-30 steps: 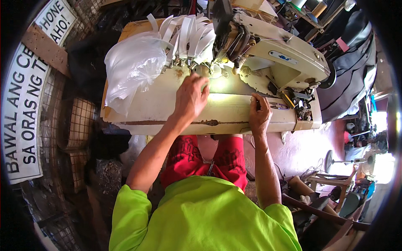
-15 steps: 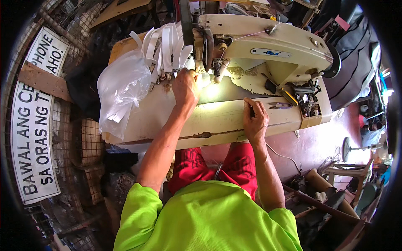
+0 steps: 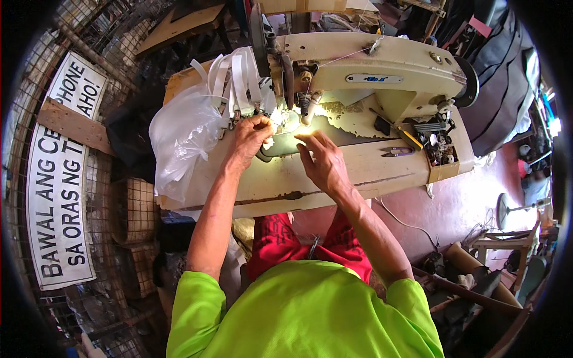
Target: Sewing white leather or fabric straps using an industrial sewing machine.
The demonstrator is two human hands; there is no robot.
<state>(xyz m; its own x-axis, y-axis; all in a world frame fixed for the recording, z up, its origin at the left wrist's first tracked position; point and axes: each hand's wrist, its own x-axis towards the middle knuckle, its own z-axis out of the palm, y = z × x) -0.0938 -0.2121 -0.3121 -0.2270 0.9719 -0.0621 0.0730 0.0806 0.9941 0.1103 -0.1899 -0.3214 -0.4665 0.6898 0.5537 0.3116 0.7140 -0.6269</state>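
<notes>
My left hand is closed in a pinch just left of the lit needle area of a cream sewing machine. A small whitish bit shows at its fingertips, too small and glared to name. My right hand hovers over the machine bed to the right, thumb and forefinger apart, nothing seen between them. Beneath the left fingers a dark curved edge appears in the bed. White strips with metal ends lie behind my left hand, beside a clear plastic bag.
Small snips, a yellow-handled screwdriver and a box of bobbins and small metal parts occupy the table's right end. A wire-mesh wall with a white sign stands at the left. A fan is at the far right.
My right hand has moved left and away from me, toward the needle area, its fingers spreading. My left hand has drawn slightly back from the needle, and the dark curved edge has come into view.
</notes>
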